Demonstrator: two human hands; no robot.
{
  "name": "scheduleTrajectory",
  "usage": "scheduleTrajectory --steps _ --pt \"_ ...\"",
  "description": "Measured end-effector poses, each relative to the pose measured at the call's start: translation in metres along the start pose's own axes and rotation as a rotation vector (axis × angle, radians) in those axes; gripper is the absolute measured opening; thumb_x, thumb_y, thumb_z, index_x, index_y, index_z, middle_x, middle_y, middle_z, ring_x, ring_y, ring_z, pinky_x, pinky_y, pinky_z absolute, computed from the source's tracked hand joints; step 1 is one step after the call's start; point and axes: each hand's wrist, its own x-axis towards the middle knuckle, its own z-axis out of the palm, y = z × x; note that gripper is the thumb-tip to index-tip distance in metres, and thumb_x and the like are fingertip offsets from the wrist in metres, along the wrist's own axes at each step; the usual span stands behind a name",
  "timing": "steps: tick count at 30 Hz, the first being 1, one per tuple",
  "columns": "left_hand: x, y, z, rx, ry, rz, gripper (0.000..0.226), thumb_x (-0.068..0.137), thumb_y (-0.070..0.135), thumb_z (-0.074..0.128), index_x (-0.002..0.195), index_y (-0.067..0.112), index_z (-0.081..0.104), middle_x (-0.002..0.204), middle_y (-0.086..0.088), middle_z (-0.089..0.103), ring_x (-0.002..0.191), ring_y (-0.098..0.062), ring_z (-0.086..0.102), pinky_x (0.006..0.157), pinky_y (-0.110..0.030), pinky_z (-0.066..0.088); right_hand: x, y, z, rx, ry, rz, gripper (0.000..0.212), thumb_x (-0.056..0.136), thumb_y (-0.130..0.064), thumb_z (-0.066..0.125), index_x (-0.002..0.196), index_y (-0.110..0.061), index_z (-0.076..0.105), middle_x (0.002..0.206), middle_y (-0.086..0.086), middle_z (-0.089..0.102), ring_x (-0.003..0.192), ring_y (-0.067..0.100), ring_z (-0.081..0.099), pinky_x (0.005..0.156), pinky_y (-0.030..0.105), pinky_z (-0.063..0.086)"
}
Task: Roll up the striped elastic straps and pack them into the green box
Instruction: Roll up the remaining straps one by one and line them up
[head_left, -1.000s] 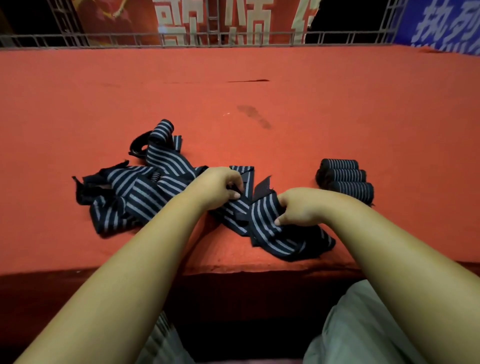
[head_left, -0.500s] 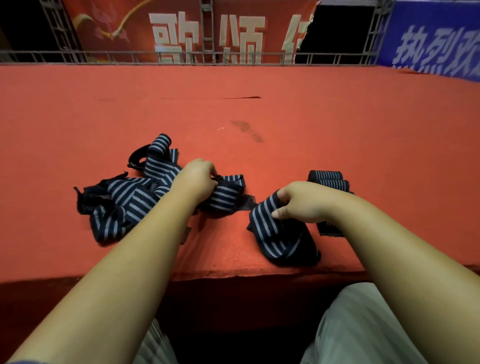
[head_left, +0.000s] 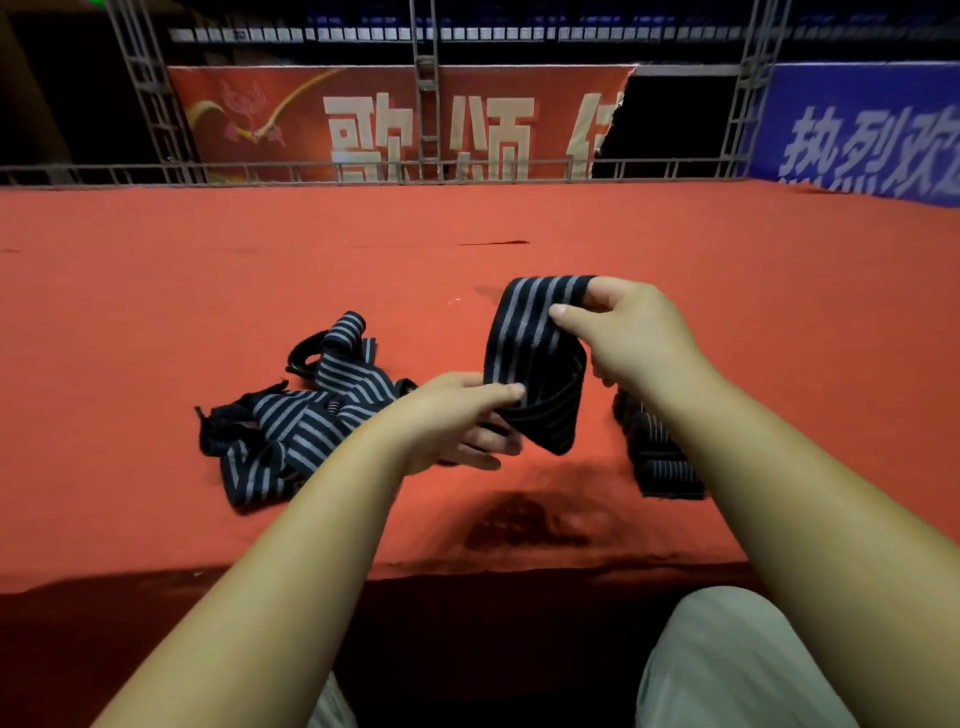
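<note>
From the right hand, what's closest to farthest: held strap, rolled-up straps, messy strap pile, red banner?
1. Held strap: pinched in the right hand.
2. Rolled straps: just below it, on the right.
3. Loose strap pile: across on the left.
4. Red banner: far at the back.

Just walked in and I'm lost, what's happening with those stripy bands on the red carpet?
A person holds one striped strap up off the red carpet with both hands: the right hand pinches its top end, and the left hand grips the lower part. A loose pile of straps lies to the left, and some rolled straps sit partly behind the right forearm. No green box is in view.
</note>
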Motion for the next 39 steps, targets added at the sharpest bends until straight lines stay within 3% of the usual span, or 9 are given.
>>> scheduleTrajectory --steps 4,9,11,15,19,22,28,34,39 --pt "-0.004 0.004 0.000 -0.012 0.067 0.146 0.027 0.105 0.001 0.062 0.131 0.006 0.068 0.115 -0.030 0.076 0.093 -0.035 0.080 0.069 -0.033 0.065 0.005 -0.011 -0.017 0.041 0.068 -0.045 0.003 0.095 -0.026 0.078 0.098 -0.027 0.079 0.082 -0.015 0.076 0.057 -0.007 0.060 0.063 0.020 0.049" --pt "-0.014 0.016 -0.008 0.314 0.196 0.378 0.043 0.094 -0.008 0.065 0.119 0.025 0.078 0.109 0.002 0.083 0.098 -0.015 0.079 0.089 -0.032 0.062 0.011 -0.017 -0.035 0.084 0.148 -0.033 0.012 0.094 -0.030 0.077 0.103 -0.023 0.081 0.091 -0.010 0.081 0.084 0.008 0.076 0.085 0.040 0.063" --pt "-0.018 0.019 -0.008 0.376 0.190 0.392 0.054 0.089 -0.012 0.064 0.119 0.031 0.078 0.109 0.009 0.081 0.102 -0.013 0.078 0.092 -0.031 0.062 0.013 -0.022 -0.040 0.107 0.190 -0.072 0.012 0.094 -0.029 0.075 0.102 -0.022 0.080 0.090 -0.008 0.080 0.080 0.011 0.073 0.080 0.042 0.063" --pt "-0.024 0.020 -0.008 0.302 0.206 0.400 0.025 0.096 -0.001 0.073 0.109 0.020 0.078 0.095 0.004 0.081 0.087 -0.014 0.076 0.084 -0.037 0.064 0.015 -0.032 -0.047 0.164 0.187 -0.098 0.012 0.101 -0.015 0.068 0.109 -0.023 0.073 0.091 0.000 0.076 0.072 0.012 0.068 0.059 0.025 0.051" --pt "-0.026 0.009 -0.009 0.140 0.076 0.329 0.017 0.102 0.003 0.070 0.117 0.008 0.075 0.105 -0.005 0.081 0.094 -0.018 0.076 0.090 -0.043 0.061 0.019 -0.033 -0.046 0.233 0.115 -0.057 0.038 0.102 -0.013 0.066 0.134 -0.033 0.064 0.102 0.022 0.075 0.090 0.035 0.076 0.067 0.041 0.061" --pt "-0.027 0.000 -0.008 0.048 -0.017 0.319 0.019 0.106 0.002 0.063 0.124 0.002 0.067 0.111 -0.011 0.075 0.100 -0.021 0.071 0.091 -0.042 0.058 0.021 -0.026 -0.042 0.284 0.072 -0.019 0.050 0.104 -0.010 0.064 0.148 -0.033 0.060 0.104 0.017 0.077 0.092 0.033 0.078 0.075 0.052 0.065" --pt "-0.026 -0.019 0.003 0.036 -0.027 0.241 0.014 0.111 0.016 0.059 0.121 0.010 0.067 0.109 -0.005 0.077 0.098 -0.018 0.071 0.084 -0.035 0.057 0.023 -0.015 -0.028 0.350 0.051 0.029 0.050 0.105 -0.005 0.061 0.149 -0.029 0.060 0.093 0.006 0.073 0.083 0.024 0.077 0.063 0.038 0.064" --pt "-0.021 -0.035 0.011 -0.040 -0.156 0.147 0.007 0.111 0.014 0.059 0.114 0.010 0.064 0.096 -0.002 0.072 0.088 -0.017 0.072 0.084 -0.042 0.063 0.027 0.013 -0.007 0.273 0.003 0.070 0.052 0.106 -0.008 0.060 0.148 -0.037 0.060 0.093 0.009 0.063 0.087 0.026 0.072 0.073 0.053 0.067" --pt "-0.002 -0.054 0.016 0.012 -0.121 0.093 0.020 0.110 0.016 0.063 0.121 0.000 0.063 0.096 -0.005 0.071 0.087 -0.016 0.073 0.079 -0.039 0.063 0.038 0.051 0.012 0.273 -0.035 0.128 0.052 0.106 -0.008 0.060 0.147 -0.040 0.060 0.092 0.010 0.061 0.083 0.025 0.068 0.069 0.049 0.066"
